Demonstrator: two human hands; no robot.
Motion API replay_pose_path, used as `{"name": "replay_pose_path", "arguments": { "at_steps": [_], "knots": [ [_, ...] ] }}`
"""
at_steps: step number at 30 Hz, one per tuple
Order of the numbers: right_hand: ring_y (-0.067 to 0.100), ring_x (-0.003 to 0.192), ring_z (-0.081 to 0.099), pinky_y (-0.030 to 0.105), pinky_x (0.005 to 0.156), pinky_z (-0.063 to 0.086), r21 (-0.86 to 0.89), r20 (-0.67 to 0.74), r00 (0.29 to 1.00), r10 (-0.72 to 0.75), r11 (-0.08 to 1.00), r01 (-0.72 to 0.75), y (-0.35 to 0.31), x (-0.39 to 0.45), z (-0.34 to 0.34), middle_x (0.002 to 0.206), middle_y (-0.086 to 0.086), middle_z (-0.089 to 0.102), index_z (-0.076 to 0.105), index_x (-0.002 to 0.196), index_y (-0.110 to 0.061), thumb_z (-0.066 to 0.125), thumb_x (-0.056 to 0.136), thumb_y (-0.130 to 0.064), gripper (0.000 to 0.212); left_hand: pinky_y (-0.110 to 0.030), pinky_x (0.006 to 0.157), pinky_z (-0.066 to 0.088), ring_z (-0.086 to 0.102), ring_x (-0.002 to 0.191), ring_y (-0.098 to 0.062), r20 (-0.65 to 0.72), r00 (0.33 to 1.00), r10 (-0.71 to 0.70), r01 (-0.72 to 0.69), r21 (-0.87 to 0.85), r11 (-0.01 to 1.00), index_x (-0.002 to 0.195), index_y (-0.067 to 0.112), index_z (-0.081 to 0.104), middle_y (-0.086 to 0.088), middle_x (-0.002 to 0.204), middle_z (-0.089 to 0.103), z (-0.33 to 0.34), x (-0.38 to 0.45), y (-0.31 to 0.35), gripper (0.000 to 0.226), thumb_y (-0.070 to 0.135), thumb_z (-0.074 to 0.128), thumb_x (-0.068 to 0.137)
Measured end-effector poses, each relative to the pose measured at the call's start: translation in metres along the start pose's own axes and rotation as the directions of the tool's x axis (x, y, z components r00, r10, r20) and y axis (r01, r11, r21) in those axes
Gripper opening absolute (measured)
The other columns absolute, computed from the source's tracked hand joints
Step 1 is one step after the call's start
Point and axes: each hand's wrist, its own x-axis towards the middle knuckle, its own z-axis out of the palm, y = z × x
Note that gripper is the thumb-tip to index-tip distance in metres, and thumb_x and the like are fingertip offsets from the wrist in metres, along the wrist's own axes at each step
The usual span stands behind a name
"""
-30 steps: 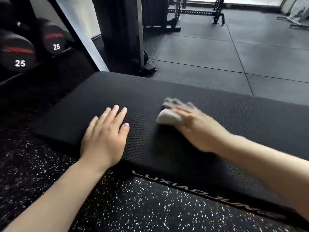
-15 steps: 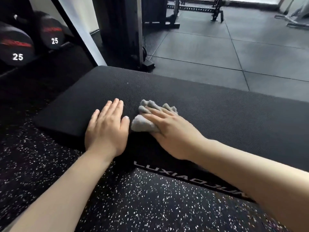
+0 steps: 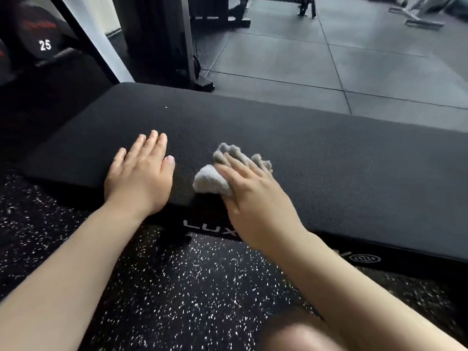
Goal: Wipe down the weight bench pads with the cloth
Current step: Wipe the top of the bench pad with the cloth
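The black bench pad [image 3: 316, 158] lies long and flat, its length running from the dumbbell rack [image 3: 43, 39] end at the left away to the right, and it rises slightly toward the far left corner. The right hand [image 3: 253, 196] presses a crumpled grey cloth [image 3: 215, 182] onto the pad near its front edge, fingers spread over it. Just beside the cloth, toward the rack end, the left hand [image 3: 141, 181] rests flat on the pad, fingers together, holding nothing. Speckled rubber floor [image 3: 177, 287] lies below the pad's front edge.
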Motion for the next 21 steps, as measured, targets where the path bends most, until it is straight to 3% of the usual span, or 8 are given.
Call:
{"name": "replay_pose_path", "arguments": {
  "at_steps": [3, 6, 9, 11, 13, 16, 19, 21],
  "knots": [
    [0.003, 0.148, 0.007, 0.03, 0.122, 0.0, -0.044, 0.016, 0.993, 0.118, 0.992, -0.117, 0.046, -0.022, -0.035, 0.158, -0.015, 0.021, 0.034, 0.149, -0.028, 0.037, 0.097, -0.031, 0.052, -0.035, 0.118, -0.003, -0.004, 0.147, -0.006, 0.013, 1.0, 0.017, -0.017, 0.017, 1.0, 0.153, 0.026, 0.004, 0.011, 0.16, -0.002, -0.001, 0.0, 0.004, 0.055, 0.037, 0.017, 0.101],
    [0.006, 0.149, 0.004, 0.031, 0.121, -0.002, -0.138, -0.025, 0.949, 0.314, 0.939, -0.314, 0.094, 0.016, -0.044, 0.16, -0.01, 0.017, 0.028, 0.151, -0.025, 0.04, 0.1, -0.023, 0.053, -0.035, 0.119, -0.002, -0.004, 0.147, -0.008, 0.028, 0.998, 0.05, -0.051, 0.028, 0.998, 0.154, 0.02, 0.003, 0.007, 0.161, -0.003, 0.002, 0.002, 0.019, 0.057, 0.035, 0.017, 0.101],
    [0.013, 0.15, 0.004, 0.034, 0.121, -0.003, -0.17, -0.018, 0.921, 0.39, 0.906, -0.387, 0.101, 0.079, -0.024, 0.162, -0.003, 0.017, 0.029, 0.151, -0.02, 0.04, 0.098, -0.019, 0.055, -0.033, 0.119, 0.003, 0.009, 0.147, -0.01, -0.1, 0.994, 0.035, -0.043, -0.084, 0.996, 0.152, 0.015, 0.02, 0.002, 0.16, 0.013, 0.007, -0.004, 0.029, 0.058, 0.035, 0.022, 0.098],
    [0.015, 0.15, 0.006, 0.035, 0.121, -0.002, -0.113, 0.006, 0.968, 0.249, 0.962, -0.247, 0.07, 0.105, 0.001, 0.161, -0.001, 0.021, 0.034, 0.149, -0.02, 0.043, 0.096, -0.018, 0.054, -0.033, 0.118, 0.008, 0.019, 0.145, -0.015, -0.192, 0.981, -0.037, 0.004, -0.172, 0.985, 0.149, 0.013, 0.03, -0.002, 0.157, 0.026, 0.007, -0.007, 0.027, 0.064, 0.037, 0.024, 0.09],
    [0.017, 0.149, 0.01, 0.033, 0.121, -0.002, -0.055, 0.048, 0.998, -0.038, 0.998, 0.04, 0.027, 0.109, 0.028, 0.159, 0.0, 0.026, 0.039, 0.147, -0.017, 0.047, 0.092, -0.014, 0.055, -0.035, 0.117, 0.009, 0.019, 0.146, -0.017, -0.211, 0.97, -0.125, 0.079, -0.212, 0.974, 0.149, 0.011, 0.028, -0.005, 0.157, 0.026, 0.003, -0.001, 0.013, 0.059, 0.032, 0.025, 0.094],
    [0.019, 0.148, 0.02, 0.028, 0.118, 0.0, 0.09, 0.164, 0.903, -0.397, 0.918, 0.387, -0.01, 0.114, 0.041, 0.154, 0.003, 0.037, 0.047, 0.142, -0.012, 0.048, 0.086, -0.008, 0.057, -0.035, 0.119, 0.006, 0.011, 0.147, -0.014, -0.167, 0.968, -0.187, 0.168, -0.121, 0.978, 0.151, 0.013, 0.021, -0.002, 0.16, 0.017, -0.003, 0.013, -0.017, 0.055, 0.019, 0.029, 0.097],
    [0.015, 0.147, 0.021, 0.03, 0.12, 0.004, 0.176, 0.282, 0.797, -0.535, 0.845, 0.505, -0.001, 0.151, 0.039, 0.154, 0.001, 0.036, 0.044, 0.144, -0.015, 0.043, 0.086, -0.007, 0.058, -0.033, 0.119, 0.003, 0.007, 0.147, -0.011, -0.16, 0.969, -0.188, 0.177, -0.079, 0.981, 0.152, 0.015, 0.017, 0.001, 0.16, 0.013, -0.004, 0.017, -0.02, 0.057, 0.019, 0.028, 0.096],
    [0.013, 0.147, 0.02, 0.033, 0.121, 0.006, 0.122, 0.295, 0.838, -0.459, 0.888, 0.443, 0.006, 0.181, 0.05, 0.155, -0.002, 0.035, 0.042, 0.145, -0.017, 0.042, 0.09, -0.008, 0.056, -0.033, 0.12, 0.002, 0.004, 0.147, -0.009, -0.157, 0.969, -0.189, 0.18, -0.07, 0.981, 0.152, 0.015, 0.015, 0.003, 0.161, 0.01, -0.002, 0.017, -0.017, 0.055, 0.026, 0.025, 0.099]
  ]
}}
